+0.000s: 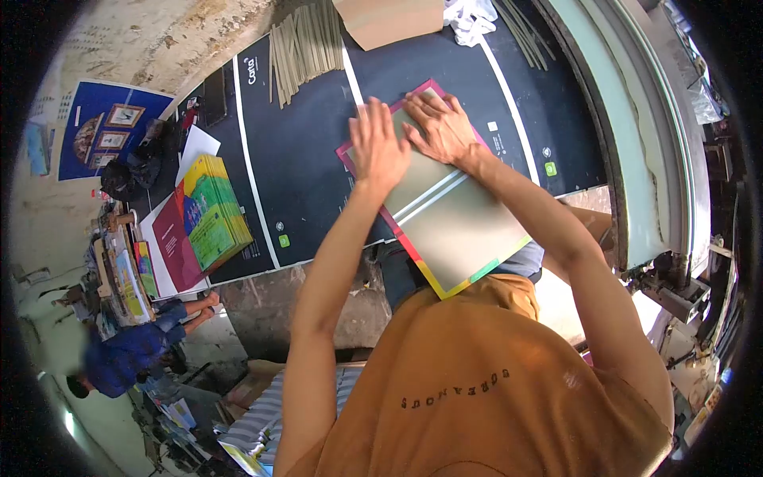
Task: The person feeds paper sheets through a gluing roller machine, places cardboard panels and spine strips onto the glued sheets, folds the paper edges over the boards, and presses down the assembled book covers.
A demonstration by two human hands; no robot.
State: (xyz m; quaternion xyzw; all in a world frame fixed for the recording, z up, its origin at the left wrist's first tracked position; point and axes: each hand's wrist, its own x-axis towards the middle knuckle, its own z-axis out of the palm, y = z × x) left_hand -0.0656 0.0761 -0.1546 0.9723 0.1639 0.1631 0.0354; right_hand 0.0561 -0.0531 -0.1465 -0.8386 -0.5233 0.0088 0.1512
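A book cover (469, 234) lies with its inner side up, showing grey boards, pale strips across the spine and coloured margins of pink, yellow and green folded over the edges. Its near end sticks out past the table edge towards my body. My left hand (380, 151) is at the cover's far left edge, fingers stretched out and slightly blurred; whether it presses down is unclear. Flat on the far right part of the cover rests my right hand (441, 127), fingers spread. Neither hand holds anything.
Thin board strips (306, 52) lie at the back of the dark table (302, 159), beside a cardboard piece (389, 20) and white crumpled cloth or paper (470, 20). Printed covers (211, 219) are stacked at left. A large machine (636, 143) borders the right. Another person (131, 354) sits lower left.
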